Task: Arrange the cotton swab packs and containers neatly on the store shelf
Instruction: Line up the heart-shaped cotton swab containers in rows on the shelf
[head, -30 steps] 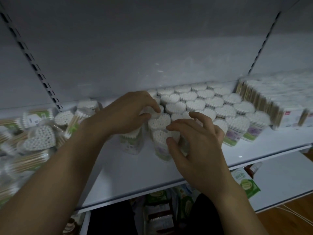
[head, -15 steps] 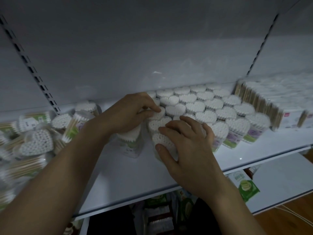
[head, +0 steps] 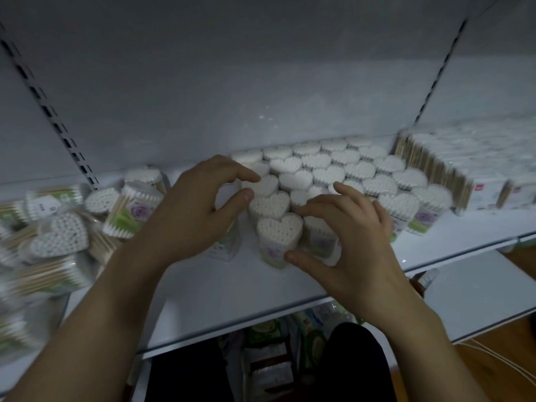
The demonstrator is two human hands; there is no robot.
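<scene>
Several heart-shaped cotton swab containers [head: 324, 175] stand in tight rows on the white shelf [head: 232, 291]. My left hand [head: 197, 207] has curled fingers; its index finger and thumb pinch the left edge of one heart container [head: 262, 185], and another container [head: 227, 245] stands under the palm. My right hand [head: 351, 239] curls over a front container [head: 319, 239], with its thumb against the base of the foremost heart container [head: 280, 232].
A loose heap of swab packs and containers [head: 58, 236] lies at the shelf's left. Flat packs of wooden swabs [head: 435, 175] are stacked at the right. Bare shelf lies in front of my hands. A lower shelf [head: 470, 300] holds green packets.
Both hands have shifted slightly back and right, closing the front heart containers up against the block. My right thumb has come down to the foremost container's base.
</scene>
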